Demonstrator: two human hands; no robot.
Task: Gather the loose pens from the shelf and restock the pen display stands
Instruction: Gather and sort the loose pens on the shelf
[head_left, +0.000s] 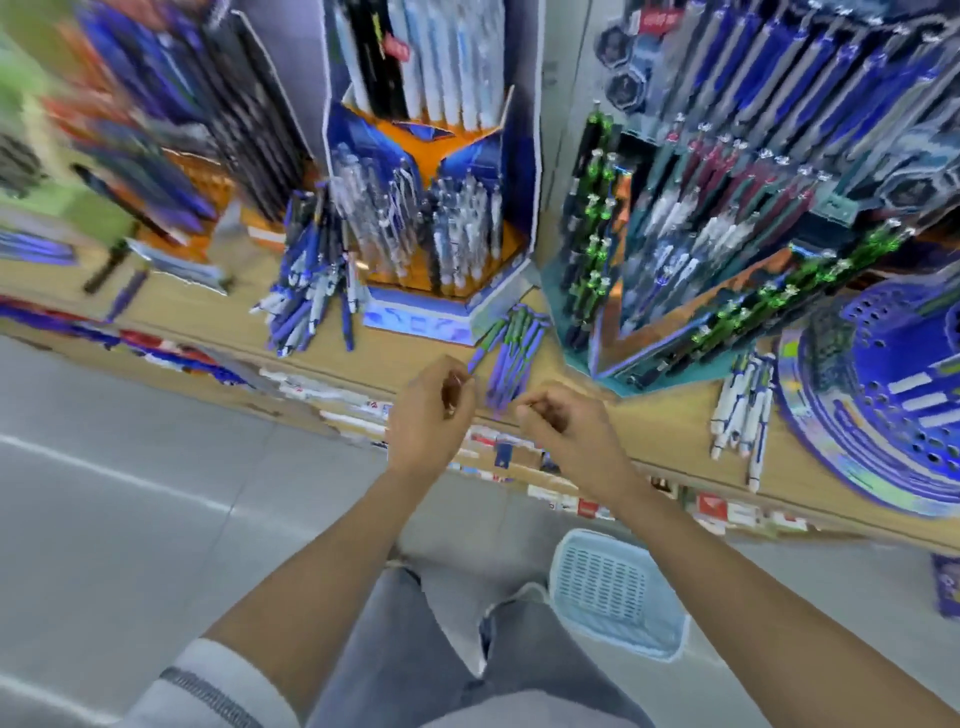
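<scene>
Loose pens lie on the wooden shelf (405, 358) in three heaps: a blue-and-white pile (306, 301) left of the middle stand, a small purple-and-green bunch (509, 353) at the shelf's front edge, and white-and-blue pens (740, 410) to the right. A blue-and-orange display stand (431, 218) holds upright pens; a teal stand (675, 234) with green-topped pens is to its right. My left hand (431, 410) and right hand (566, 426) hover just before the purple bunch, fingers curled. Neither hand clearly holds a pen; the image is blurred.
A round blue perforated stand (883, 395) sits at the far right of the shelf. More pen racks (156, 130) stand at the left, smeared by motion. A light blue plastic basket (618, 592) rests on the grey floor by my legs. Boxes fill the shelf below.
</scene>
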